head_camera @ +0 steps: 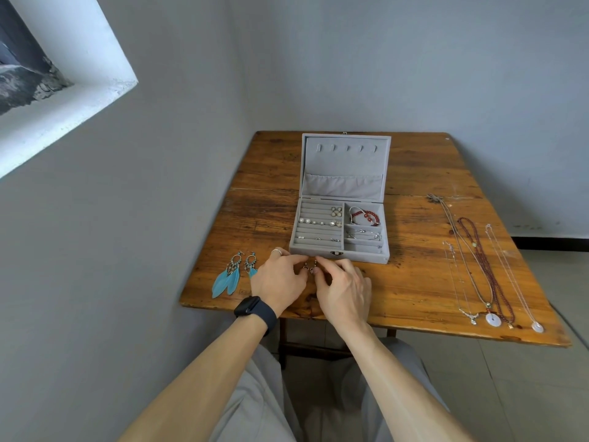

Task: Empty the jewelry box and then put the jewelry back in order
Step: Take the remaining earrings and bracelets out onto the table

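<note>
Pinching small dark piece [308,268]: left hand [278,282], right hand [343,290] grips clamped; jewelry box [314,250] long axis crosswise.

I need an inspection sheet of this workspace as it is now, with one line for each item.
Surface: wooden table, worn and scratched.
Job's things: open grey jewelry box holding stud earrings and a red bracelet; feather earrings on the table left of it; necklaces laid out on the right.
Clutter: nothing seen.
Hands: left hand and right hand together pinch a small dark piece in front of the box.
Cables: nothing seen.
Surroundings: grey walls, window recess on the left, tiled floor.
</note>
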`<state>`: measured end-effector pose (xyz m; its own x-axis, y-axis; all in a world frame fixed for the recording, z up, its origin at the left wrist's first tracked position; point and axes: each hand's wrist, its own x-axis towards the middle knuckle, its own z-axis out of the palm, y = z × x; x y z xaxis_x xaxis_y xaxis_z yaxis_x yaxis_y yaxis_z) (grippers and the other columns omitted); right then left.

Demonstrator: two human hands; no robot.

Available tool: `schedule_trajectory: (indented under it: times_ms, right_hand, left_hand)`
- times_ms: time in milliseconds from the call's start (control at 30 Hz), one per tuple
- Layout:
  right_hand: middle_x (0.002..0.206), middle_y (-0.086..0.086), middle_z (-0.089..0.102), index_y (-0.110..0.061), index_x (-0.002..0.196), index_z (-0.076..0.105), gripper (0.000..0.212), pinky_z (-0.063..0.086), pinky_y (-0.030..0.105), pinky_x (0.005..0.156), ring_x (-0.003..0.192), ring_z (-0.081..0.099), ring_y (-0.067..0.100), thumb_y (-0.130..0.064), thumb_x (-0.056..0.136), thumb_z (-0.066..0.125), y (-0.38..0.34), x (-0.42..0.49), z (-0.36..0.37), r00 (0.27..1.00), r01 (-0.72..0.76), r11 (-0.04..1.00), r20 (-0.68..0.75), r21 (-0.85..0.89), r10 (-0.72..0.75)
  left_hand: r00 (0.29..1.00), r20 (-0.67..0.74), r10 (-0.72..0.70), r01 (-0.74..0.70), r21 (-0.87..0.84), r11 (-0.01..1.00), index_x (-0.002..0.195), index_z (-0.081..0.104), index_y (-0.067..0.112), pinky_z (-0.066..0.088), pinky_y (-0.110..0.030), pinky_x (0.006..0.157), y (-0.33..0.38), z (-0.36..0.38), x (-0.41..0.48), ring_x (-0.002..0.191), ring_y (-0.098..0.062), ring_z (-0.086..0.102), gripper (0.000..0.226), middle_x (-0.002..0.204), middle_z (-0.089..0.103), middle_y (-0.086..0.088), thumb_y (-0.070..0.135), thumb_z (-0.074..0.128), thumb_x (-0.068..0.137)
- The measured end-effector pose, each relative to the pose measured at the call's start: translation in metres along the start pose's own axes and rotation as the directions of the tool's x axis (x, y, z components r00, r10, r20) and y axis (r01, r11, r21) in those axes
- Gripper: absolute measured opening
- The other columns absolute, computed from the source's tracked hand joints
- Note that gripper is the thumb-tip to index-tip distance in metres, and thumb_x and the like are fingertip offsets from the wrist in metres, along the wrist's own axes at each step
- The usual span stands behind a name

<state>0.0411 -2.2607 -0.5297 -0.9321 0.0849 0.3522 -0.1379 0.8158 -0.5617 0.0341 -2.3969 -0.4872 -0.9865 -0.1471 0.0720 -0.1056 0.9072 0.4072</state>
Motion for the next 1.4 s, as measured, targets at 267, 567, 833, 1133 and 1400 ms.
schedule_trajectory:
  times_ms: [267,567,833,1133,1400]
  right_hand:
    - [0.106,-0.009,0.068,-0.032,0.125,0.069,0.031,0.045,0.033,0.072,0.097,0.064,0.016,-0.033,0.094,0.065,0.000,-0.001,-0.004,1.000,0.003,0.999,0.027,0.034,-0.004]
    - [0.115,-0.021,0.062,-0.037,0.129,0.063,0.034,0.044,0.012,0.078,0.104,0.060,0.002,-0.039,0.095,0.061,0.008,0.014,-0.032,0.964,0.084,0.991,0.243,0.108,-0.108]
    - [0.103,-0.020,0.063,-0.039,0.115,0.067,0.022,0.047,0.016,0.068,0.093,0.060,0.000,-0.041,0.096,0.056,0.008,0.109,-0.061,0.941,0.179,0.983,0.300,-0.049,-0.157]
    - [0.116,-0.002,0.059,-0.038,0.123,0.064,0.030,0.051,0.036,0.091,0.120,0.053,0.024,-0.038,0.099,0.047,0.019,0.185,-0.038,0.893,0.220,0.931,0.443,-0.291,-0.072]
    - [0.114,-0.002,0.059,-0.032,0.118,0.068,0.027,0.051,0.037,0.088,0.115,0.050,0.024,-0.035,0.098,0.049,0.020,0.185,-0.021,0.922,0.201,0.931,0.379,-0.304,-0.076]
  left_hand:
    - [1.000,0.005,0.017,-0.017,-0.012,1.000,0.128,0.062,0.038,0.054,-0.028,0.068,-0.001,-0.004,-0.001,0.098,-0.012,0.063,0.034,0.124,0.054,0.009,0.043,0.054,0.096]
    - [0.975,-0.100,0.198,-0.191,0.076,0.979,0.128,0.061,0.039,0.056,-0.029,0.072,-0.012,-0.025,0.013,0.104,-0.008,0.059,0.033,0.120,0.060,0.013,0.038,0.051,0.097]
    - [0.939,-0.127,0.319,-0.309,0.088,0.947,0.133,0.059,0.032,0.055,-0.031,0.080,0.006,-0.045,0.081,0.111,-0.014,0.056,0.037,0.126,0.061,0.009,0.029,0.051,0.097]
    - [0.882,0.024,0.470,-0.459,0.263,0.849,0.118,0.067,0.017,0.048,-0.040,0.088,0.059,-0.013,0.140,0.112,-0.027,0.055,0.031,0.117,0.064,-0.004,0.022,0.048,0.094]
    - [0.910,0.070,0.408,-0.413,0.212,0.886,0.110,0.068,0.018,0.052,-0.041,0.088,0.057,0.007,0.151,0.106,-0.026,0.057,0.026,0.114,0.063,-0.004,0.024,0.046,0.096]
